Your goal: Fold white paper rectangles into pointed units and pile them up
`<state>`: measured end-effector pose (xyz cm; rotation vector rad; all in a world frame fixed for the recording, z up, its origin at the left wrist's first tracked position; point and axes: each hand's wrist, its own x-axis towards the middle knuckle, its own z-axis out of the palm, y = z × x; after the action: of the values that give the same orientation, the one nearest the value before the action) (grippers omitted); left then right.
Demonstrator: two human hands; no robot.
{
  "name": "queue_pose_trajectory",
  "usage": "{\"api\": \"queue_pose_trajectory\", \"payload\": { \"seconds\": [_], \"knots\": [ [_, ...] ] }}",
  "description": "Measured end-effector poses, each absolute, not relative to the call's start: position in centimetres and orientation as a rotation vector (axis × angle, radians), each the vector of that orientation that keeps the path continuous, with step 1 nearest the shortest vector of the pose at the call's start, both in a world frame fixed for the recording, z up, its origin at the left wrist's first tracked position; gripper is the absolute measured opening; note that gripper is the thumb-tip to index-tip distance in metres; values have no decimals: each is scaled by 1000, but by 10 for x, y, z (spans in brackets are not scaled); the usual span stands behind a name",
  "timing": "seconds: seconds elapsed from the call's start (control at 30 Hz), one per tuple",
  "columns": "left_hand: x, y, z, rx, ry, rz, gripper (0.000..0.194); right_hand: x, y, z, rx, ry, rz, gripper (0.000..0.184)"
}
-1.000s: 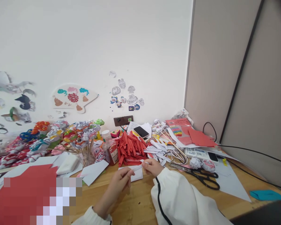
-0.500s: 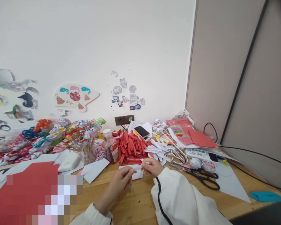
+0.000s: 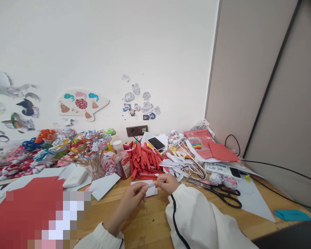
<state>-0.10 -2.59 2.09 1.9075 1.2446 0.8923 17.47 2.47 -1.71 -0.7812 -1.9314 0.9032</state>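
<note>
Both of my hands pinch a small folded strip of white paper [image 3: 152, 185] just above the wooden desk [image 3: 150, 221]. My left hand [image 3: 131, 200] grips its near end with closed fingers. My right hand [image 3: 167, 182], in a white sleeve with a black stripe, grips the far end. Under the strip lies a white sheet [image 3: 151, 191]. Right behind my hands is a heap of folded red paper pieces [image 3: 143, 160] and a smaller heap of folded white pieces [image 3: 175, 163].
Black scissors [image 3: 226, 197] lie to the right, beside crumpled paper balls [image 3: 223, 180]. A glue bottle [image 3: 120, 160], paper flowers on sticks [image 3: 90, 147], a phone [image 3: 156, 143], red sheets [image 3: 28, 204], a turquoise piece [image 3: 291, 215] and cables [image 3: 274, 167] crowd the desk.
My hands stay pinched on the white strip with only slight finger shifts. The view has tilted a little, so everything sits marginally higher in the frame.
</note>
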Motion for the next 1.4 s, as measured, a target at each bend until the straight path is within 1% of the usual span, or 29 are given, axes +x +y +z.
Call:
{"api": "queue_pose_trajectory", "payload": {
  "seconds": [0.2, 0.3, 0.53, 0.67, 0.77, 0.93, 1.03, 1.2, 1.4],
  "knots": [
    [0, -26, 22, 1886, 1216, 897, 35, 176, 26, -18, -714, -1769, 1283, 40],
    [-1, -26, 21, 1879, 1193, 898, 34, 174, 26, -19, -665, -1800, 1351, 45],
    [-1, -24, 17, 1930, 1195, 874, 32, 171, 27, -24, -692, -1772, 1288, 46],
    [0, -25, 19, 1948, 1215, 903, 34, 172, 27, -25, -646, -1784, 1323, 51],
    [0, -25, 18, 1944, 1234, 906, 34, 172, 27, -26, -708, -1797, 1300, 55],
    [0, -24, 16, 1928, 1246, 874, 34, 172, 28, -27, -794, -1832, 1187, 54],
    [0, -24, 16, 1918, 1260, 873, 33, 173, 27, -26, -748, -1844, 1183, 54],
    [1, -25, 16, 1886, 1247, 884, 34, 173, 24, -20, -764, -1819, 1134, 49],
    [1, -24, 15, 1867, 1292, 895, 34, 173, 24, -20, -776, -1809, 1112, 50]
  ]
}}
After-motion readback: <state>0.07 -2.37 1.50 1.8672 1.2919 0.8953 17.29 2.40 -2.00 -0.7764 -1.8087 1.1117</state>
